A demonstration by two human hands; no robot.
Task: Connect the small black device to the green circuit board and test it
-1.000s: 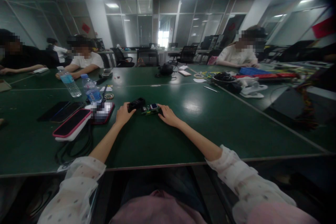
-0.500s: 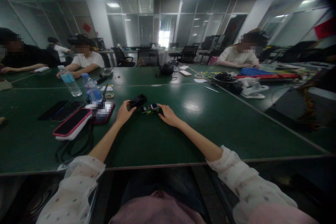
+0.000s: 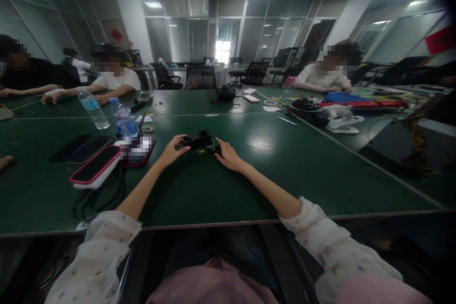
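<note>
My left hand [image 3: 175, 149] grips a black plastic housing [image 3: 198, 139] by its left end, thumb in front and fingers behind. The housing lies over a small green circuit board [image 3: 205, 151] and covers most of it, its little screen included. Along the front, a strip of the board's edge still shows. My right hand [image 3: 228, 156] pinches the board's right end between thumb and fingers. Both hands are just above the green table [image 3: 206, 190], near its middle.
To the left lie a phone in a pink case [image 3: 96, 165], dark phones [image 3: 71, 148] and a black strap [image 3: 103, 194]. Two water bottles [image 3: 124, 121] stand behind them. A silver pen [image 3: 286, 121] and a white stand [image 3: 344, 118] lie right. Other people sit across the table.
My left hand has moved right with the black housing, which now overlaps the circuit board and hides its screen. My right hand has stayed nearly in place.
</note>
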